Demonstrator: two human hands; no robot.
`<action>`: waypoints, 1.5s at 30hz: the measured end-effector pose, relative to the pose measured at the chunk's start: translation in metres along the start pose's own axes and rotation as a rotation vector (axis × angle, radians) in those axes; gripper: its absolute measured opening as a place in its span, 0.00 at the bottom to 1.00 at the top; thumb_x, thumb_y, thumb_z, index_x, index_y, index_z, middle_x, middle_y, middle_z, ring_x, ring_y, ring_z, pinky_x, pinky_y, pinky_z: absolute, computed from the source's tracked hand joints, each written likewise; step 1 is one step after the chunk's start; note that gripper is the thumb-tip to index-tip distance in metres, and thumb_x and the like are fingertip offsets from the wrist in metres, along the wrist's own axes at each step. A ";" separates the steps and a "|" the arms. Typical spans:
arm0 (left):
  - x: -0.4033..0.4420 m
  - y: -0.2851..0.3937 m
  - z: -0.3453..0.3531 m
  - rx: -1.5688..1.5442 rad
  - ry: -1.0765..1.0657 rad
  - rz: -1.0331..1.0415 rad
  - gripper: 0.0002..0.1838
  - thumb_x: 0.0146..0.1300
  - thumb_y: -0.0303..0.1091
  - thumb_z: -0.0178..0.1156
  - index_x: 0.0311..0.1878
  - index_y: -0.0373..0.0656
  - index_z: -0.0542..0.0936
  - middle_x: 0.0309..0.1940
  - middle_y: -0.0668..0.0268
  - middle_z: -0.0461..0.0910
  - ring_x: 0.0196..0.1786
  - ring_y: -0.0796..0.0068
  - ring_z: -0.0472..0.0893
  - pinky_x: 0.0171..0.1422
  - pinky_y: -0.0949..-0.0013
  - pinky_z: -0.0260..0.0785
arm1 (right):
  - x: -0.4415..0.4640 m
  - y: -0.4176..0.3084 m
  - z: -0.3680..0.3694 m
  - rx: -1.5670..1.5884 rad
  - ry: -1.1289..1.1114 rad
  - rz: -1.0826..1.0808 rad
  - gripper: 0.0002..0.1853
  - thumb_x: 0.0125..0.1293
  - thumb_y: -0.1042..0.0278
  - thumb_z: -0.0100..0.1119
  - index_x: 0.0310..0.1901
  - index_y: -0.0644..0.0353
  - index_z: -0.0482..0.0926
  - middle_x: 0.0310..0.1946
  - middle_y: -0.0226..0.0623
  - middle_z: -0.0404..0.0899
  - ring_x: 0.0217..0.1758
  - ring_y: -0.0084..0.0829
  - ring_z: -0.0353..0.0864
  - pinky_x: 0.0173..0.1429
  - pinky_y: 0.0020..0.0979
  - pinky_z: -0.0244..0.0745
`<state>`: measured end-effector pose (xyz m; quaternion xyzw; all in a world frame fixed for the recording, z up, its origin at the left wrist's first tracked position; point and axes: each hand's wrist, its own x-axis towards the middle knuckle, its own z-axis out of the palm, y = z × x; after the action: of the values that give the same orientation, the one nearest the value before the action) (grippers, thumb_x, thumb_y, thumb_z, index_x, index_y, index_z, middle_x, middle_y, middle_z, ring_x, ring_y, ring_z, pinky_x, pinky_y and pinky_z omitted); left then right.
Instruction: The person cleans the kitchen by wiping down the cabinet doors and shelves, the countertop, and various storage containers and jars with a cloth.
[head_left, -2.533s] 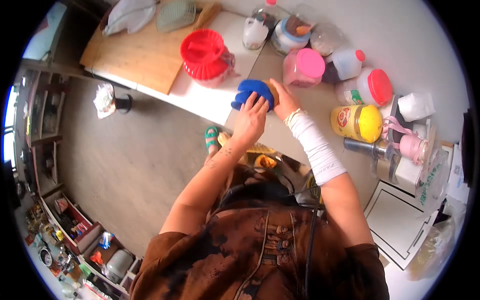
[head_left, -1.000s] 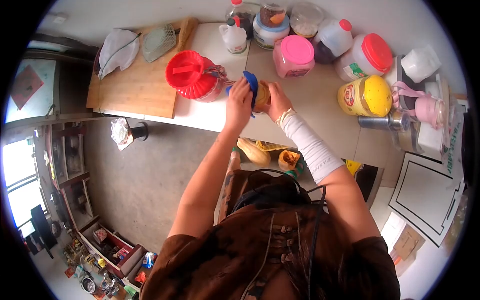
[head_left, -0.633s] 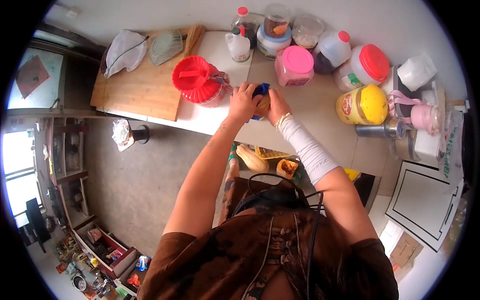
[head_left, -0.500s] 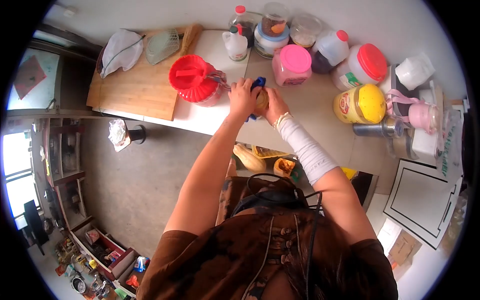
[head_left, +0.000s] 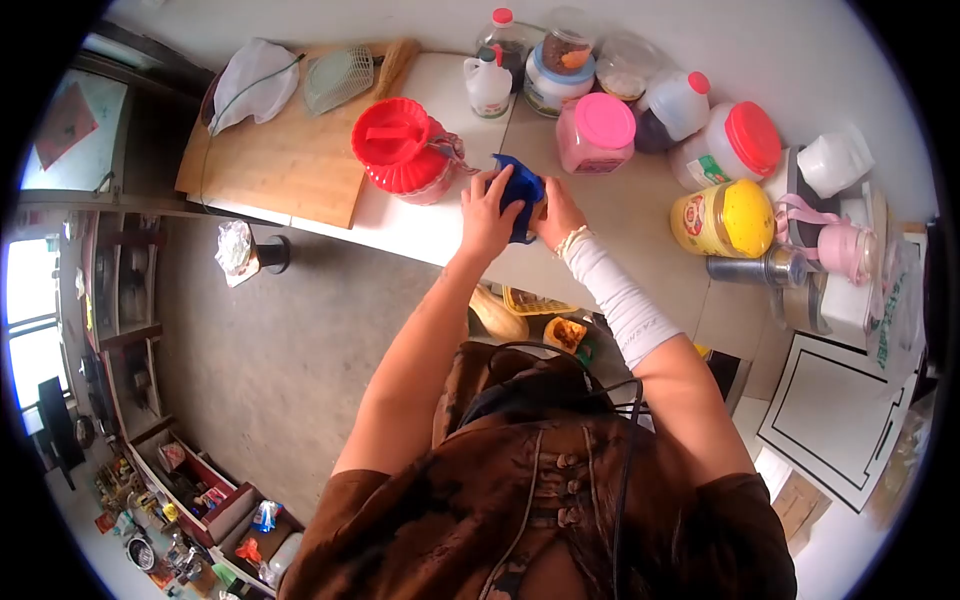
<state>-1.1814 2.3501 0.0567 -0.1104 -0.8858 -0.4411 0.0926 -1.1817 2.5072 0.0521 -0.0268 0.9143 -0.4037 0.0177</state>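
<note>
Over the counter's front part, a blue cloth (head_left: 519, 190) is bunched between my two hands. My left hand (head_left: 486, 215) grips its left side, thumb and fingers pressing into the folds. On the other side my right hand (head_left: 560, 214) is curled round a small brownish thing (head_left: 538, 215), mostly covered by the cloth and fingers; its kind cannot be made out. Just left of my left hand stands a red-lidded jar (head_left: 405, 150) with a ribbed collar and handle. A pink-lidded jar (head_left: 596, 133) is beyond my right hand.
A wooden board (head_left: 290, 165) carries a white mesh bag and a green mesh cover. Bottles and jars line the wall, including a yellow jar (head_left: 722, 219) and a steel thermos (head_left: 755, 269). Below the counter edge lie a squash (head_left: 497, 316) and a cut pumpkin (head_left: 565, 334).
The blue cloth has come forward between my hands and spread out, covering most of the brownish thing that showed there before. My left fingers have shifted onto the cloth.
</note>
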 end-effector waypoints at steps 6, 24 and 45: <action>0.037 -0.018 0.008 -0.096 0.010 -0.176 0.15 0.56 0.38 0.69 0.44 0.41 0.82 0.41 0.53 0.78 0.47 0.54 0.78 0.54 0.58 0.70 | -0.001 -0.005 -0.001 0.001 0.032 -0.009 0.37 0.49 0.67 0.71 0.61 0.54 0.64 0.56 0.45 0.68 0.58 0.52 0.73 0.59 0.44 0.72; -0.012 0.002 0.002 -0.150 0.139 -0.099 0.20 0.71 0.34 0.53 0.64 0.44 0.73 0.55 0.51 0.79 0.60 0.51 0.77 0.62 0.62 0.69 | 0.005 -0.019 -0.001 -0.235 -0.034 0.004 0.46 0.45 0.52 0.75 0.63 0.62 0.61 0.58 0.47 0.67 0.64 0.51 0.67 0.66 0.46 0.66; -0.062 -0.011 -0.073 -0.767 -0.120 -0.530 0.59 0.52 0.43 0.74 0.76 0.36 0.43 0.67 0.47 0.62 0.66 0.59 0.69 0.65 0.63 0.65 | 0.032 -0.051 -0.093 0.603 -0.260 0.129 0.43 0.56 0.56 0.73 0.67 0.62 0.59 0.60 0.38 0.68 0.61 0.27 0.69 0.65 0.30 0.65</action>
<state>-1.1201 2.2779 0.0760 0.0680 -0.6604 -0.7378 -0.1219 -1.2173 2.5396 0.1517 -0.0135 0.7436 -0.6473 0.1668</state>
